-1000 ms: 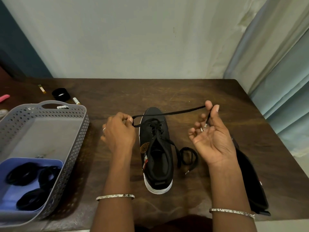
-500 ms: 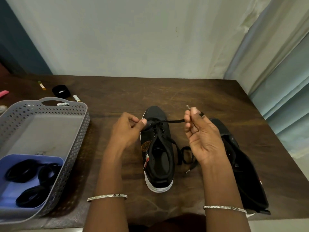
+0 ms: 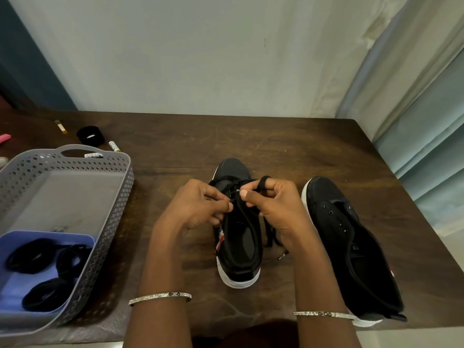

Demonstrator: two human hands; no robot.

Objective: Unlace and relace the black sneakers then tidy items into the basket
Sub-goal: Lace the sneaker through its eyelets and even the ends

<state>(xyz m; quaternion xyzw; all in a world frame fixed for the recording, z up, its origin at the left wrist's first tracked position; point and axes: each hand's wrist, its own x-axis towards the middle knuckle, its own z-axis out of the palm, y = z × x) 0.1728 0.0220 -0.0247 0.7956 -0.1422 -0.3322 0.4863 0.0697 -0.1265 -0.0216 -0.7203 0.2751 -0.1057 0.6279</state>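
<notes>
A black sneaker with a white sole stands in the middle of the wooden table, toe pointing away. Both hands meet over its eyelets. My right hand pinches the tip of the black lace, which loops over its fingers. My left hand pinches the sneaker's left eyelet edge. The lace's other end trails beside the shoe under my right wrist. A second black sneaker, without a lace, lies at the right. The grey perforated basket stands at the left.
In the basket sits a blue tray with several black coiled bands. Behind the basket lie a black round cap, small tubes and a pink item. A wall and a curtain bound the table at the back and right.
My right hand has come in from the right with the lace tip, from a stretched-out lace to the eyelets. My left hand shifted onto the shoe. The second sneaker is now fully visible.
</notes>
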